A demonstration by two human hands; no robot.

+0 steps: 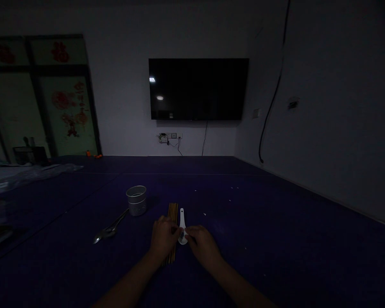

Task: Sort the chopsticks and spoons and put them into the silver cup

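A white Chinese soup spoon (182,219) lies on the dark blue table, its handle pointing away from me. My left hand (164,238) is closed at the left edge of the spoon's bowl, thumb and fingertips on it. From the other side, my right hand (202,244) pinches the bowl's right edge. Beneath and beside my left hand runs a bundle of several wooden chopsticks (173,209), laid parallel to the spoon and partly hidden by that hand. Farther left stands a metal cup (137,204), upright, with metal spoons (111,229) lying in front of it.
Small white scraps (204,214) are scattered over the table (276,239) to the right. Clear plastic wrapping (35,174) lies at the far left. A wall-mounted television (199,90) hangs beyond the table, and a black cable (271,105) runs down the right wall. The room is dim.
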